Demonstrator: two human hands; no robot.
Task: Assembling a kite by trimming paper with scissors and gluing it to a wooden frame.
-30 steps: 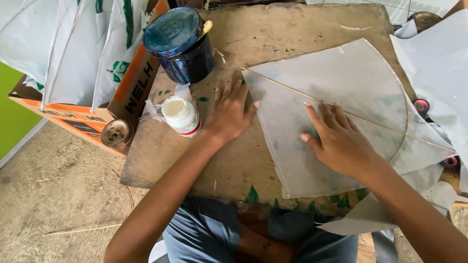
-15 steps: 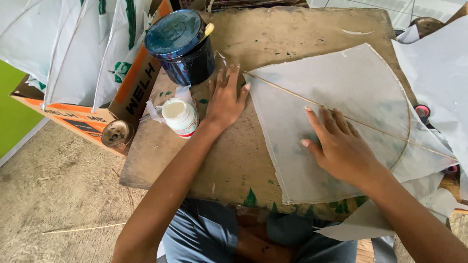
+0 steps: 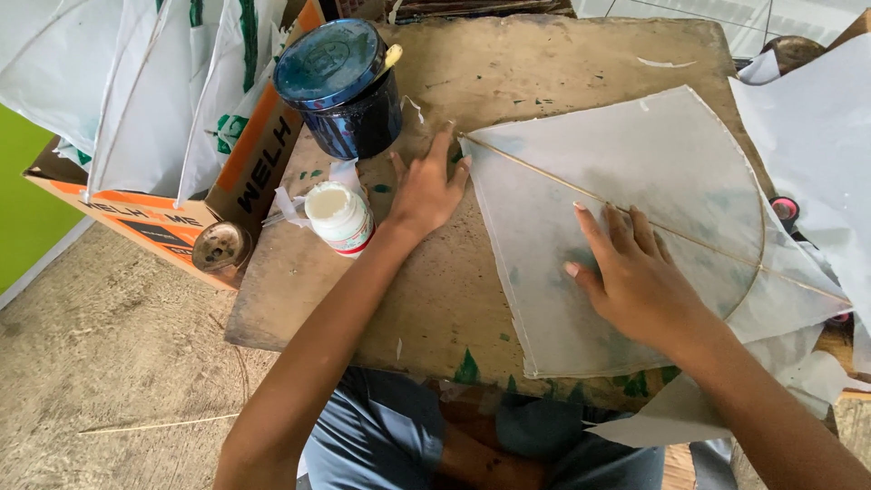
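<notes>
A pale translucent paper kite [image 3: 653,172] with thin stick spars lies flat on a worn wooden board [image 3: 435,299]. My right hand [image 3: 635,277] presses flat on the kite's middle, fingers spread along the straight spar. My left hand [image 3: 426,191] rests flat on the board at the kite's left corner, fingertips touching the paper's tip. Neither hand holds anything.
A dark blue lidded tub [image 3: 343,86] with a brush handle stands at the board's back left. A small open white glue jar [image 3: 337,216] sits beside my left wrist. A cardboard box [image 3: 154,213] with several white kites stands at left. More paper sheets [image 3: 817,127] lie at right.
My left hand has slid forward along the board from beside the glue jar to the kite's left corner. My right hand has stayed pressed on the kite.
</notes>
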